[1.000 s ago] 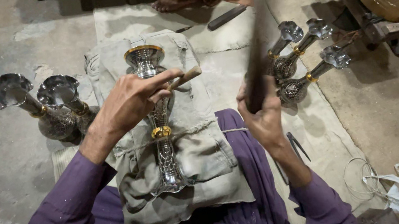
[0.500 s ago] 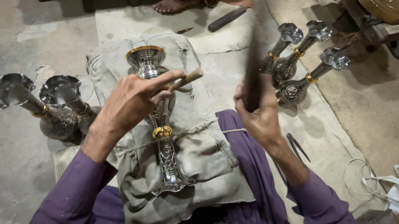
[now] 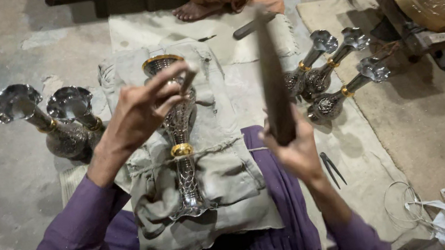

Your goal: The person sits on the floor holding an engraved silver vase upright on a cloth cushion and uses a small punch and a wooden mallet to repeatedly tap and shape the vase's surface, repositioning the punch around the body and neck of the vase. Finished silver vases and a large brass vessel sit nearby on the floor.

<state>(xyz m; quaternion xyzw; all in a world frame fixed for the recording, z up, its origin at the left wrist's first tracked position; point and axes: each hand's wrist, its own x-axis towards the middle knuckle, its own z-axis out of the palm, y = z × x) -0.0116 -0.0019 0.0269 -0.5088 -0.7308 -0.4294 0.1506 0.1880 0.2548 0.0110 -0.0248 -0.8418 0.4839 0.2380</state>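
Left hand (image 3: 140, 111) on silver vase (image 3: 180, 137), right hand (image 3: 298, 151) around wooden stick (image 3: 273, 75)

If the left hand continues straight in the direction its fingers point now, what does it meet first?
The left hand points right and slightly up, over the silver vase lying on the grey cloth. Straight on, it would probably meet the dark bar raised in the right hand, though depth is unclear.

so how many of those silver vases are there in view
6. One lies on the grey cloth in the person's lap, vase under the left hand. Two stand at left. Three lie at right. Others may be hidden.
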